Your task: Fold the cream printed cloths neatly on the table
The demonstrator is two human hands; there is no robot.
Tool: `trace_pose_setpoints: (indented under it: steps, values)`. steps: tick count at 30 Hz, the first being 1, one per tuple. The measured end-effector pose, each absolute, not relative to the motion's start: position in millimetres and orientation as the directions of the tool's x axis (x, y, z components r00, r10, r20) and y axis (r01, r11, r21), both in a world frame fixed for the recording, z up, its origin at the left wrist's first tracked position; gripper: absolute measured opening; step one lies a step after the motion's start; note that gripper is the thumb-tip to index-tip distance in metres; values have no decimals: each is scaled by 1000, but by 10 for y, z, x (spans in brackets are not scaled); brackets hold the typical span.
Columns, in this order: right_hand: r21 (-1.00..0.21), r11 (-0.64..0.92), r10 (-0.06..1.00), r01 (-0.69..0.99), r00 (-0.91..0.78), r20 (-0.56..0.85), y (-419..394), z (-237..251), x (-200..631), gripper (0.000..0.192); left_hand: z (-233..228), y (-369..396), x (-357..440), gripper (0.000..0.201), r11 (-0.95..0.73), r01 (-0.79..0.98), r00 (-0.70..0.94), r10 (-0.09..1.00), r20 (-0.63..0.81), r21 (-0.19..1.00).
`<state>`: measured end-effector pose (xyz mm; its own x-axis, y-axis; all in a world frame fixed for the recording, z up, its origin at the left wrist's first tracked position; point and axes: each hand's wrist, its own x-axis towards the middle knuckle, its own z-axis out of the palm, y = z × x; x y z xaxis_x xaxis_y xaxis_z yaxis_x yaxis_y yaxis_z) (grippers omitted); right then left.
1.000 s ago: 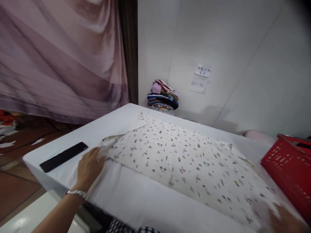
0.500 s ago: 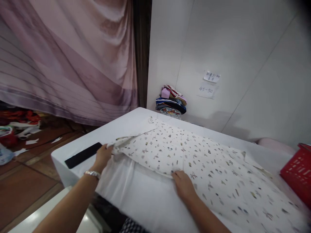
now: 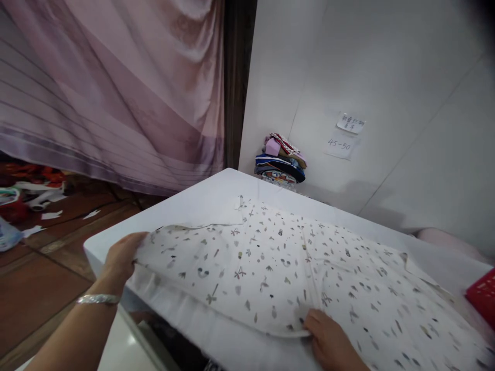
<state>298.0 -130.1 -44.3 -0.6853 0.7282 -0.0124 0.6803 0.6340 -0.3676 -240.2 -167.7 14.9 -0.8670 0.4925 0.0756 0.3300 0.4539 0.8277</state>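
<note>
The left hand (image 3: 121,255) is closed on the left edge of a white cloth with little prints (image 3: 270,263). A shiny bracelet (image 3: 96,299) sits on that wrist. The right hand (image 3: 328,340) pinches the near edge of the same cloth. The cloth lies spread flat over the white worktop (image 3: 201,198). Far back by the wall sits a pile of folded clothes (image 3: 282,162). A red basket (image 3: 483,301) peeks in at the right edge.

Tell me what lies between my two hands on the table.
In the head view, only the printed white garment spans from left hand to right hand.
</note>
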Motion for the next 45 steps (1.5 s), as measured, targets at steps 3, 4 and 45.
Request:
trace_pose_setpoints:
  steps: [3, 4, 45]
  values:
    - [-465, 550, 733, 694, -668, -130, -1299, -239, 2881, 26, 168, -1834, -2385, 35, 462, 161, -903, 425, -59, 872]
    - [-520, 507, 723, 687, -668, -177, -1290, -159, 2831, 24, 202, -1872, -2372, 37, 515, 184, -901, 429, -65, 837]
    - [-803, -411, 872, -431, -442, -210, -939, -448, 1832, 57, 400, -878, 15, 17, -17, 957, -8, 997, 83, 290]
